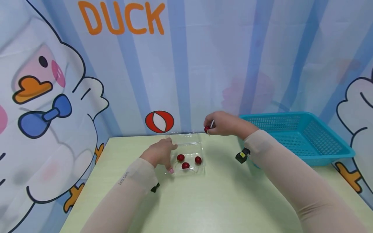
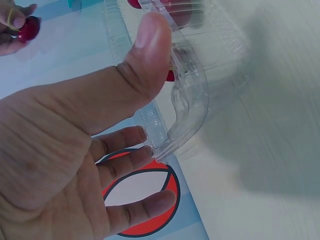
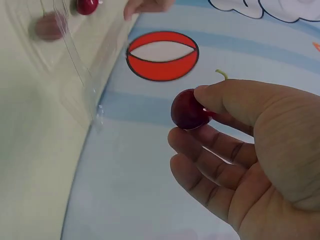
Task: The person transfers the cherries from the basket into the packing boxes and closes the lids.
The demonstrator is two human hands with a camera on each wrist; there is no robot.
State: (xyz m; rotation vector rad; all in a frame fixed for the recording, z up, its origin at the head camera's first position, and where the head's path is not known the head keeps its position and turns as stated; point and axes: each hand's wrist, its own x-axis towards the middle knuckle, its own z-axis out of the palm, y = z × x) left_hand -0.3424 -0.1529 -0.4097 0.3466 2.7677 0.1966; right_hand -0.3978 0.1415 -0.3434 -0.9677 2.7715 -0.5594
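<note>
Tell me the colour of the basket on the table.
Turquoise blue basket, clearest in the head view.

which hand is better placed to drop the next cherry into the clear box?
Right. The right hand already pinches a cherry above the clear box, while the left hand grips the box's edge, steadying it. Three cherries lie inside.

1. Left hand, centre of the head view: palm down, thumb pressed against a clear edge, fingers loosely extended.
2. Right hand, right of centre, raised: thumb and fingertips pinching.
3. Both forearms sleeved.
</note>
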